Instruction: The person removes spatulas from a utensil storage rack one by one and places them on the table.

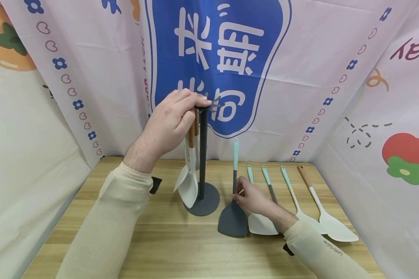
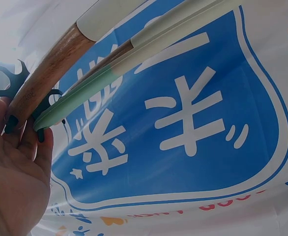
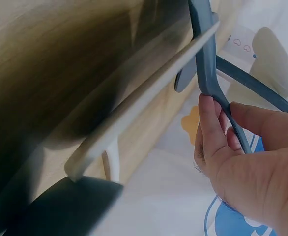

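Note:
A dark grey utensil stand (image 1: 203, 155) with a round base rises from the table. My left hand (image 1: 172, 120) grips its hooked top, fingers laid over it and thumb below. From the hooks hang several utensils, among them a white spoon (image 1: 188, 190) with a wooden handle (image 2: 48, 73) and one with a mint handle (image 2: 77, 98). To the right of the stand, my right hand (image 1: 253, 197) pinches a grey spatula (image 1: 233, 221) at its neck. That spatula stands upright, blade down and mint handle up; in the right wrist view, thumb and fingertips meet on its grey shaft (image 3: 208, 59).
Right of the grey spatula lie a white-bladed turner (image 1: 262, 225), a mint-handled utensil with a grey shaft (image 1: 272, 192), a white one with a mint handle (image 1: 293, 197) and a white one with a wooden handle (image 1: 338, 228). Printed cloth (image 1: 283, 128) encloses the wooden table (image 1: 181, 248).

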Demonstrator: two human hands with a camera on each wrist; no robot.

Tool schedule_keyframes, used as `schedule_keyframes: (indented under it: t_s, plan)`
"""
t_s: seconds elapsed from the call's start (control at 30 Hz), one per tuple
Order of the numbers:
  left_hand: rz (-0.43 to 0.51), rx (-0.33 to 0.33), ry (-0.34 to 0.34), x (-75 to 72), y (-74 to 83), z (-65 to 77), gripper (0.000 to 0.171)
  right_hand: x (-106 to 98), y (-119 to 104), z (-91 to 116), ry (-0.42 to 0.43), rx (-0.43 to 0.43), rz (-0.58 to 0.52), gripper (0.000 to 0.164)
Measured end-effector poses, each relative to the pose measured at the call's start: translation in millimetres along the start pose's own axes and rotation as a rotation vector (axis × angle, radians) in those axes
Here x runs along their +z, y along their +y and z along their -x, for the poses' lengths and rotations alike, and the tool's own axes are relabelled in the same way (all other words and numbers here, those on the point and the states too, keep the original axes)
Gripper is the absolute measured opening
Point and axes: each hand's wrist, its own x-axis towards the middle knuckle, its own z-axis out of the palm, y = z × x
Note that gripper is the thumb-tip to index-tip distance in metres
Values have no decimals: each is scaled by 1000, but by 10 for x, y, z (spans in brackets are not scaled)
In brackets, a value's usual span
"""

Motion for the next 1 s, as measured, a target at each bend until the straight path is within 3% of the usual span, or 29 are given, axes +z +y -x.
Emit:
schedule_keyframes:
  t_s: [0.63,0.73,0.9,1.0]
  plan:
    - [-2,-9,-3,-2,8,5,49,77,84,-129,-51,94,10,27]
    - [-2,-9,-3,-2,5,8,49,97,187,-210,-74,112,15,29]
    - [-2,-1,-1,-1,3,4,49,156,578,-420,-107,104,45,31]
    - [-1,3,-1,-3,3,1,48,160,598,-437,-113,121,35,32]
